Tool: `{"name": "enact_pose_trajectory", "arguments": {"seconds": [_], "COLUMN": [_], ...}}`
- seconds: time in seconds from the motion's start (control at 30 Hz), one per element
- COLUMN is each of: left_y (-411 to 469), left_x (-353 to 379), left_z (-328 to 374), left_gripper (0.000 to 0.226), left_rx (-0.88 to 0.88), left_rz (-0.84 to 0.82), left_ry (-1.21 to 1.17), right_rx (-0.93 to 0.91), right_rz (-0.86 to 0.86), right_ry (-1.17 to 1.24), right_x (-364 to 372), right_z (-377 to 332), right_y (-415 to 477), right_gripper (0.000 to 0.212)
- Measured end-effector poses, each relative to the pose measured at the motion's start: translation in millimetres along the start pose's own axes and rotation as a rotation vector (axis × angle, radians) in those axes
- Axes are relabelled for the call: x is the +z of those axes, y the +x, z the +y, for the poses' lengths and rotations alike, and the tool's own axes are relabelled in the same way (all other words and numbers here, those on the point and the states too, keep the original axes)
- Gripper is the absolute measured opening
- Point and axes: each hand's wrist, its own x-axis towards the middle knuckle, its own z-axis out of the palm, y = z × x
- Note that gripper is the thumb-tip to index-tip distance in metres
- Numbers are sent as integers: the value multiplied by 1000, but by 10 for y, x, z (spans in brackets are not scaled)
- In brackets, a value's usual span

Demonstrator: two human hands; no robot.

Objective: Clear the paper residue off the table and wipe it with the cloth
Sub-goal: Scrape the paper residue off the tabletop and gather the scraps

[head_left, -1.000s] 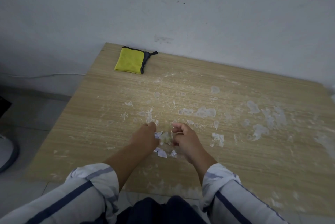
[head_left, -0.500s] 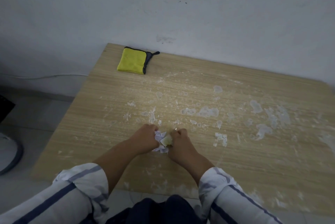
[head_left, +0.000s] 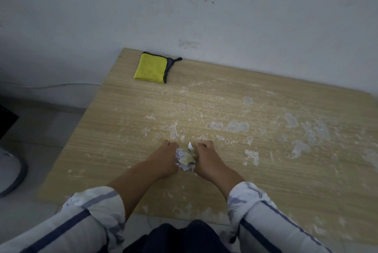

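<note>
A small heap of torn paper scraps (head_left: pixel 185 158) lies on the wooden table (head_left: pixel 266 181) near its front edge. My left hand (head_left: pixel 163 156) and my right hand (head_left: pixel 206 156) press against the heap from either side, fingers curled round it. White patches of stuck paper residue (head_left: pixel 237 126) spread over the middle and right of the tabletop. A folded yellow cloth (head_left: pixel 150 68) with a dark border lies at the table's far left corner, well away from both hands.
A grey wall (head_left: pixel 204 7) runs along the table's far edge. Left of the table are a tiled floor (head_left: pixel 41 126), a white cable (head_left: pixel 51 85) along the wall's foot, and a round grey-white object (head_left: pixel 10 173) at the left border.
Both hands have closed in on the loose scraps and squeezed them into one heap between them. The cloth has not moved.
</note>
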Motion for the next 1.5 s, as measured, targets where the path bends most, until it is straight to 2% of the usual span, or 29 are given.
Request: {"name": "enact_pose_trajectory", "arguments": {"seconds": [0.13,0.23,0.37,0.57,0.7,0.83,1.2,1.37,1.5], "left_y": [18,20,13,-10,-18,-38,18,-7,-20], "left_x": [6,-13,-32,-24,-28,-11,24,-46,-71], "left_z": [24,8,14,91,98,72,79,-2,-4], "left_gripper": [42,48,42,27,23,22,17,21,20], "left_rx": [-6,-25,-35,-80,-72,-110,-215,-177,-187], "left_rz": [17,-5,-16,77,35,48,194,115,90], "left_ry": [-23,-44,-84,-176,-269,-357,-293,-349,-361], "right_rx": [-45,-25,-27,-104,-134,-174,-224,-200,-195], "right_rz": [24,-27,-115,-12,7,11,110,140,136], "right_ry": [95,94,-2,-1,-14,-32,-39,-25,-15], "right_x": [35,-39,-25,146,169,204,277,266,265], "right_z": [-89,-46,-39,-150,-143,-168,-161,-168,-179], "right_y": [18,15,-7,61,93,104,159,200,203], "right_gripper": [54,67,76,48,31,31,27,17,18]}}
